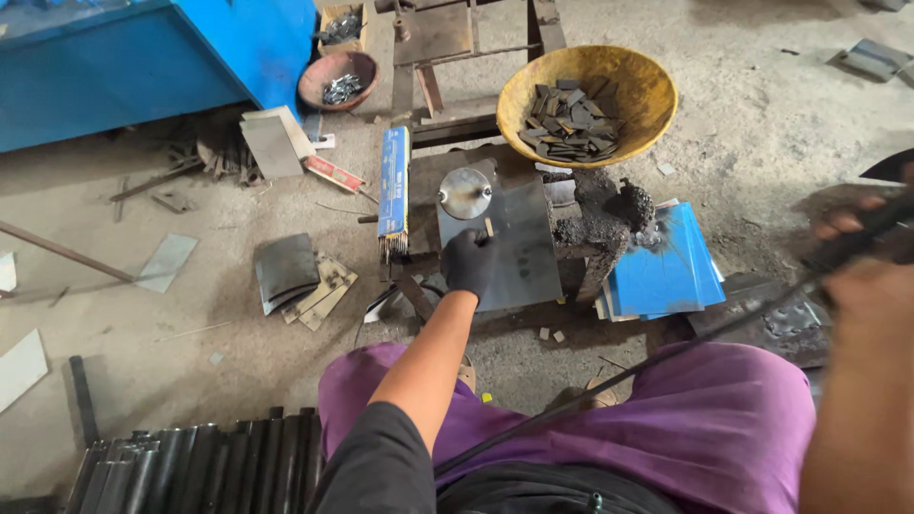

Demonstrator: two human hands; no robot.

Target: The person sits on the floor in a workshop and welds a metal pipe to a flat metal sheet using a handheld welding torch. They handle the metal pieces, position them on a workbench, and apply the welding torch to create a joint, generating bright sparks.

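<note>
The person's purple-clad knees [724, 419] filled the near edge of the view, with a black cable [666, 347] running across them up toward the right hand [871, 286]. That hand was blurred at the frame's edge; it seemed closed around the cable's dark handle, though the grip could not be told for certain. The gloved left hand [469, 262] reached forward and pinched a small metal strip [489, 227] on the grey plate [519, 252], its fingers curled on the piece. Just above the strip lay a round steel disc [465, 192].

By the look of it, the step in hand was setting the small piece in place on the plate, beside the disc. The next move would call for holding it steady and square while the right hand brought its tool over.

The plate rested on a low, slag-crusted stand [600, 224] on a dusty concrete floor [114, 286]. Beyond stood a yellow bowl [643, 90] of cut strips, a brown bowl [314, 81] of small bits and a blue machine [143, 57]. A pack of rods [394, 186] lay left of the plate, blue sheets [666, 271] right, dark pipes [190, 471] at the near left.
</note>
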